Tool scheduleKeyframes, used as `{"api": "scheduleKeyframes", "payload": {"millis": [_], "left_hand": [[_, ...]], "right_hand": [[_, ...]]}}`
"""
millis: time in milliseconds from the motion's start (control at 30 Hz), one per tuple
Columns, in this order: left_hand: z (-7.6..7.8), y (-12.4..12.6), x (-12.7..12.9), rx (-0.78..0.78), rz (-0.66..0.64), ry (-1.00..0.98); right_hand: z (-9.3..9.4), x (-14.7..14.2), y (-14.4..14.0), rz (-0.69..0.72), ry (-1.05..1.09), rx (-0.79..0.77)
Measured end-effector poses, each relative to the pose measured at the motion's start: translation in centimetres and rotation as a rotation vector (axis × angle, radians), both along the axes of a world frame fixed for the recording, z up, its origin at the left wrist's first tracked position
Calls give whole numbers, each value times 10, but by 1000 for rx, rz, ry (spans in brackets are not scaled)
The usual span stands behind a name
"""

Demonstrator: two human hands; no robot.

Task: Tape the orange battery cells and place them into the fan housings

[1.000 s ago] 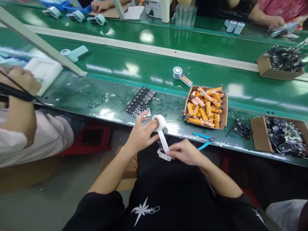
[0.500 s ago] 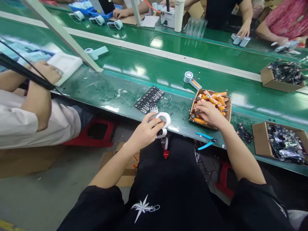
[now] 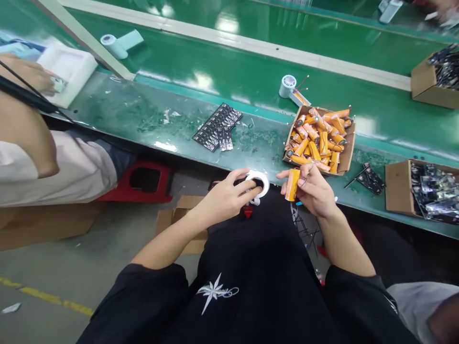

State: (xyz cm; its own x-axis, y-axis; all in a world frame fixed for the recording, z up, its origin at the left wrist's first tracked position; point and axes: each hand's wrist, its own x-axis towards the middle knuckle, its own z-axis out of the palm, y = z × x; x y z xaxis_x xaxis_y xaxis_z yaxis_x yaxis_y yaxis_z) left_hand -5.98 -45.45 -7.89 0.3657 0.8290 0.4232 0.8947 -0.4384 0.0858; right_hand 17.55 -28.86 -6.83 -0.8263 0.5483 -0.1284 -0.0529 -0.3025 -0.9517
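My left hand (image 3: 236, 191) is closed on a roll of white tape (image 3: 264, 183), with fingers through its ring, just off the bench's front edge. In my right hand (image 3: 315, 191) is an orange battery (image 3: 292, 185), pinched between thumb and fingers, with a thin dark wire near the fingertips. Beyond it stands a cardboard box (image 3: 348, 160) heaped with orange wired batteries (image 3: 315, 138). Most of the blue-handled cutters (image 3: 299, 203) is hidden behind my right hand. Black circuit boards (image 3: 218, 128) lie on the bench to the left.
A pale blue fan-like device (image 3: 288, 87) with wires stands behind the battery box. Boxes of circuit boards (image 3: 398, 188) (image 3: 426, 81) are at the right. A co-worker's arm (image 3: 28, 119) reaches over a white foam tray (image 3: 81, 71) at left. A slanted post (image 3: 82, 36) rises there.
My right hand has come out of the box with an orange battery and moved toward the tape. My left hand still holds the tape roll, slightly further right. The view has tilted down.
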Motion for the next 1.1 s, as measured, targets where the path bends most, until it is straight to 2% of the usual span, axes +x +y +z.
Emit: {"api": "scheduleKeyframes", "payload": {"millis": [100, 200, 400, 700, 1100], "left_hand": [[-5, -3, 1, -87, 8, -55], [-9, -5, 3, -128, 15, -69], [-12, -4, 8, -83, 13, 6], [-18, -3, 11, -94, 27, 12], [-23, -9, 13, -158, 54, 10]], "right_hand": [[-5, 6, -5, 65, -5, -38], [-13, 11, -9, 71, -27, -16], [-23, 15, -12, 76, -94, 19], [-33, 12, -12, 139, -103, 86], [-38, 6, -25, 18, -89, 46]]}}
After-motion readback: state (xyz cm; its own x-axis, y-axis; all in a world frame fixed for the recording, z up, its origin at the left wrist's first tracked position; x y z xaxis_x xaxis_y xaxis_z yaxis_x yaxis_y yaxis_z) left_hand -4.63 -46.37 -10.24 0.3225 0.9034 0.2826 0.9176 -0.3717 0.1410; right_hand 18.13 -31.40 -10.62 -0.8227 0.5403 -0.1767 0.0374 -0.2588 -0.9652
